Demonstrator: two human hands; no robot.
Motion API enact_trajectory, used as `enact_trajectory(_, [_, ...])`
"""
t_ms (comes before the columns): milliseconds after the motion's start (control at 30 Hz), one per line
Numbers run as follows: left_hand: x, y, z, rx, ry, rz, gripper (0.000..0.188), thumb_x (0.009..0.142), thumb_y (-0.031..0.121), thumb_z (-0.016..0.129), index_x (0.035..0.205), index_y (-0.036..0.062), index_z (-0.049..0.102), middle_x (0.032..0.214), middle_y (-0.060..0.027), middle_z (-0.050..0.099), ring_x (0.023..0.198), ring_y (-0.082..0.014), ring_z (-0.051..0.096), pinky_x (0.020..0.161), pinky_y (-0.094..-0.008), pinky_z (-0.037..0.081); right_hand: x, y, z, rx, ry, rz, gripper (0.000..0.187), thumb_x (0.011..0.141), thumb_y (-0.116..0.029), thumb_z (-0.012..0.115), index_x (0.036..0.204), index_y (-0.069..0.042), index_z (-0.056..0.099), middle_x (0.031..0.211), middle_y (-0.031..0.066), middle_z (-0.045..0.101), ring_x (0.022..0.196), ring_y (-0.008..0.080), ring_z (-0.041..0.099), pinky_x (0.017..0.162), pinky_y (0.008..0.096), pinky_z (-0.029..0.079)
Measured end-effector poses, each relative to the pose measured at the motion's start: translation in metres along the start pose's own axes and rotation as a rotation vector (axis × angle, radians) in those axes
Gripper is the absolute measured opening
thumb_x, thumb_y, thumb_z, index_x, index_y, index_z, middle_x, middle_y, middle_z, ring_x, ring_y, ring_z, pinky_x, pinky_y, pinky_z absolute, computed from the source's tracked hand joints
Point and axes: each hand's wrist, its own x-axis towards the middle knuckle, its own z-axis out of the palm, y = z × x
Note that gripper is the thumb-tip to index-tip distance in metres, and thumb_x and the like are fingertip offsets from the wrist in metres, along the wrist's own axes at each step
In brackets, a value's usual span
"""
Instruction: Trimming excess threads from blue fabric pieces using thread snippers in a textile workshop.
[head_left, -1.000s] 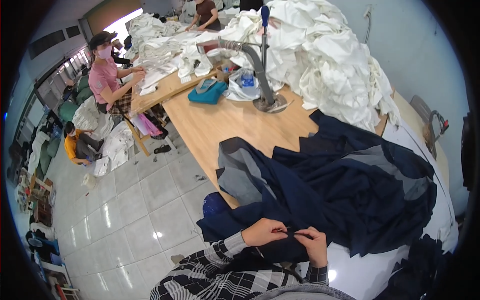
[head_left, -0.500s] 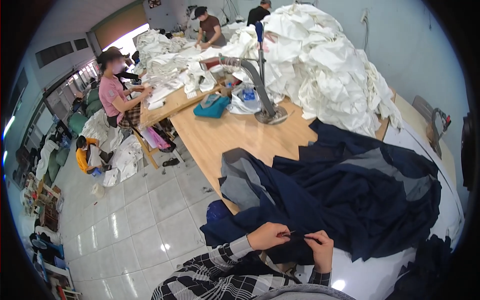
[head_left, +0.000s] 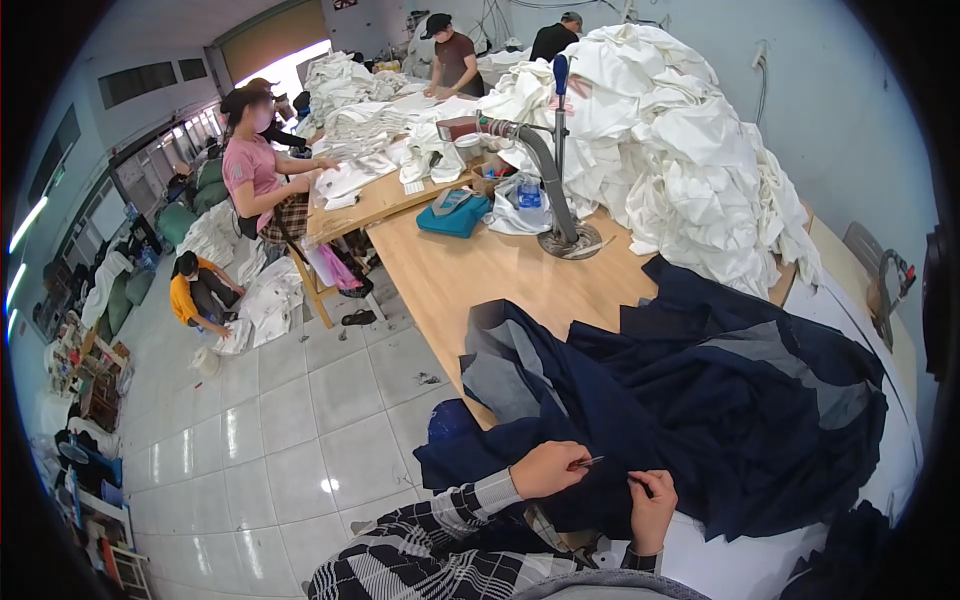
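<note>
A small pointed metal tool (head_left: 592, 461) juts from the closed fingers of my left hand (head_left: 546, 470); most of it is hidden, so its kind does not show. Just to the right, my right hand (head_left: 653, 510) has thumb and forefinger pinched together over dark cloth. Whatever is between those fingertips is too small to make out. Beneath and beyond both hands spreads a heap of navy blue fabric pieces (head_left: 690, 420) with grey patches, draping over the near table edge.
Wooden table (head_left: 440, 285) carries a clamp-like metal stand (head_left: 552, 180), a teal pouch (head_left: 452, 213) and a large white cloth pile (head_left: 660, 150). Several people work farther back; one in yellow (head_left: 190, 295) sits on the tiled floor (head_left: 260, 430). A round dark blue object (head_left: 452, 421) is beside the fabric.
My hands have moved apart, and the tool's tip now shows clear of the right fingers. The whole view has shifted slightly. The person in yellow now reaches down toward the white cloth.
</note>
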Motion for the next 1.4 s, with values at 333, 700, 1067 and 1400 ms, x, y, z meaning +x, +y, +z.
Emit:
enact_trajectory(333, [-0.007, 0.021, 0.004, -0.016, 0.109, 0.170, 0.014, 0.078, 0.010, 0.065, 0.090, 0.0040, 0.060, 0.079, -0.0081, 0.058, 0.064, -0.0241, 0.060, 0.056, -0.0300, 0.048, -0.013, -0.026, 0.001, -0.370, -0.075, -0.126, 0.041, 0.067, -0.001, 0.069, 0.107, -0.004, 0.063, 0.082, 0.0085, 0.057, 0.077, 0.0210, 0.055, 0.068, 0.0292, 0.042])
enact_trajectory(700, [-0.017, 0.032, -0.008, 0.033, 0.010, 0.269, 0.016, 0.074, 0.008, 0.067, 0.089, 0.0059, 0.061, 0.079, -0.0062, 0.056, 0.060, -0.0231, 0.059, 0.054, -0.0295, 0.048, -0.011, -0.015, 0.004, 0.150, -0.331, 0.263, 0.020, 0.082, -0.005, 0.062, 0.101, 0.001, 0.064, 0.057, 0.0018, 0.058, 0.046, 0.0052, 0.049, 0.043, 0.0205, 0.038])
enact_trajectory(1067, [-0.027, 0.043, -0.001, 0.068, 0.102, 0.228, 0.020, 0.073, 0.009, 0.066, 0.092, 0.0066, 0.061, 0.082, -0.0056, 0.058, 0.066, -0.0228, 0.061, 0.058, -0.0306, 0.050, 0.021, -0.029, 0.023, 1.018, -0.008, 0.418, 0.027, 0.088, -0.002, 0.049, 0.114, 0.002, 0.056, 0.088, 0.0016, 0.056, 0.077, 0.0096, 0.055, 0.073, 0.0233, 0.047])
enact_trajectory(1400, [-0.005, 0.039, -0.005, -0.073, 0.183, 0.110, 0.021, 0.073, 0.004, 0.072, 0.092, 0.0021, 0.063, 0.084, -0.0070, 0.059, 0.057, -0.0145, 0.057, 0.052, -0.0241, 0.046, 0.010, -0.016, 0.020, 1.086, 0.075, 0.480, 0.020, 0.090, -0.004, 0.049, 0.107, 0.000, 0.059, 0.092, 0.0051, 0.064, 0.079, 0.0115, 0.061, 0.072, 0.0247, 0.048])
